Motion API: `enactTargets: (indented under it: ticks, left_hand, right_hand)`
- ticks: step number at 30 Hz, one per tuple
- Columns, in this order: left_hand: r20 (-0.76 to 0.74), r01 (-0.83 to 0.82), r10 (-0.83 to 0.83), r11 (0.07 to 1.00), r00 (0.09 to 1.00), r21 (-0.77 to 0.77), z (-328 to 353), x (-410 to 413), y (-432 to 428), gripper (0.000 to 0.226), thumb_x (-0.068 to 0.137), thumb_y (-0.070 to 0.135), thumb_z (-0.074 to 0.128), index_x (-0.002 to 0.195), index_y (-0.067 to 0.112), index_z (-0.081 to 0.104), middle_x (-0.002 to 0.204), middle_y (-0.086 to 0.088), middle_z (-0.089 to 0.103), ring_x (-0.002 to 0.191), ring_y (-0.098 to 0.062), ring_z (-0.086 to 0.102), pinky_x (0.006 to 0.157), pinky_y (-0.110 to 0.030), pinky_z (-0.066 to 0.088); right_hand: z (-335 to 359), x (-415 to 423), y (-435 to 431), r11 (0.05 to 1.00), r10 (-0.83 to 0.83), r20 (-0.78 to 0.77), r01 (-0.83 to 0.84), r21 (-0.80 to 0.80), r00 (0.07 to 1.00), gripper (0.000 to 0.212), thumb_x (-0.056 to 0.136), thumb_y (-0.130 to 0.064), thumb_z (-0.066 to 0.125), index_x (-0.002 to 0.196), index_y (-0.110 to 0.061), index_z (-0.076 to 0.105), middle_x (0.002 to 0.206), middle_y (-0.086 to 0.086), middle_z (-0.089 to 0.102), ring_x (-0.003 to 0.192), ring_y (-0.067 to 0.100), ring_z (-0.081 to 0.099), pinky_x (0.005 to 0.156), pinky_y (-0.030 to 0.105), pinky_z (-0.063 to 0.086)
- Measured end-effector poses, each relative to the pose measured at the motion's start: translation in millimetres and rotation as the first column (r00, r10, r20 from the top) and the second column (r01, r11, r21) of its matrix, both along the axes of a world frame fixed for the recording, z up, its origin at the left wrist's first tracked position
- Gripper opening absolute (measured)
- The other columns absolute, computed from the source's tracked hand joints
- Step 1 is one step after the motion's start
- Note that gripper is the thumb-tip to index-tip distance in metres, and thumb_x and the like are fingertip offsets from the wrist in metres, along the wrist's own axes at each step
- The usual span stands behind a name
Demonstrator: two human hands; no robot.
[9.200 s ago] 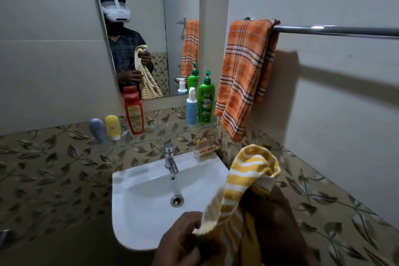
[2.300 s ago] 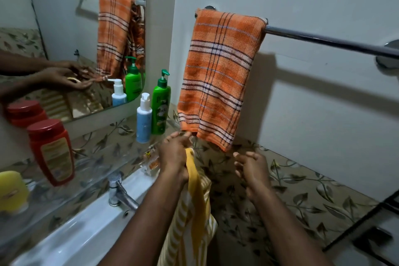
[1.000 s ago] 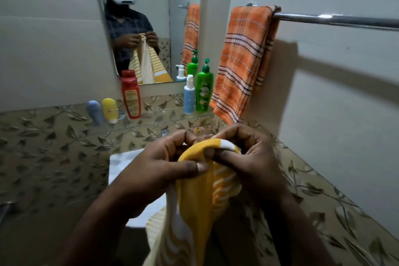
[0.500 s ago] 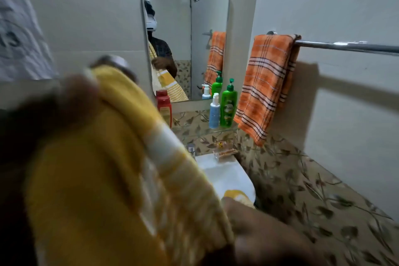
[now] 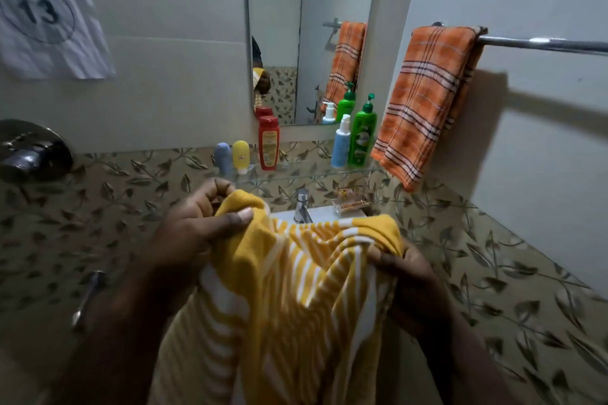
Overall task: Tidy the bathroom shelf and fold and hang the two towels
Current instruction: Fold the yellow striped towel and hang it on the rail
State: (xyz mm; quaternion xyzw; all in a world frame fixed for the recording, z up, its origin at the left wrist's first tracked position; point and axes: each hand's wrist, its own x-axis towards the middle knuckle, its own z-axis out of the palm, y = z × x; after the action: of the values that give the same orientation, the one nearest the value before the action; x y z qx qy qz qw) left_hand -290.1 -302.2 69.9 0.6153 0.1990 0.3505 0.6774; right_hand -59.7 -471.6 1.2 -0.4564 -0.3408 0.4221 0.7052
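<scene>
Pinching one top corner of the yellow towel (image 5: 296, 289) with the left grip (image 5: 197, 230), thumb pressed down on the cloth. Clutching the other top corner with the right grip (image 5: 408, 276), fingers curled round it from below. Holding it up in front of the body, just over the tap (image 5: 302, 205), hiding most of the sink (image 5: 329, 214). Not folded yet, not hung yet

Could slip out of a loose pinch and drop into the sink, maybe getting wet. Could fold crooked because of the sag in the middle of the top edge. Could knock the red bottle (image 5: 269, 148) or the green pump bottle (image 5: 362, 138) off the glass shelf (image 5: 312, 174) with one big swing. Might also push the orange towel (image 5: 424, 99) crooked on the rail (image 5: 543, 44) while going up beside it

Soft, floppy, fluffy cloth, yellow with white stripes, full of wrinkles. Orange checked cloth, folded flat over a shiny round metal bar. Smooth hard plastic for both bottles, standing up straight. See-through shelf, easy to miss
</scene>
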Motion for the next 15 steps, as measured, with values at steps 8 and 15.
enactTargets:
  ticks: [8, 15]
  left_hand:
    - [0.172, 0.139, -0.099, 0.961, 0.980, -0.239, -50, 33, -18, 0.040, 0.076, -0.009, 0.055, 0.111, 0.011, 0.052, 0.091, -0.017, 0.060, 0.079, -0.024, 0.065, 0.065, -0.030, 0.061]
    - [0.047, 0.065, -0.060, 0.990, 0.997, -0.125, -65, 61, -30, 0.041, 0.072, 0.005, 0.077, 0.107, 0.026, 0.077, 0.105, -0.001, 0.071, 0.096, -0.019, 0.068, 0.087, -0.041, 0.056]
  right_hand:
    - [1, 5, 1, 0.999, -0.031, -0.219, 0.026, -0.027, 0.975, 0.046, 0.091, -0.024, 0.067, 0.127, 0.004, 0.068, 0.105, 0.025, 0.072, 0.078, 0.027, 0.076, 0.078, 0.042, 0.065]
    - [-25, 34, -11, 0.990, 0.126, 0.114, -0.117, -0.077, 0.986, 0.018, 0.082, -0.006, 0.075, 0.099, -0.009, 0.070, 0.088, 0.006, 0.070, 0.079, 0.015, 0.067, 0.072, 0.025, 0.058]
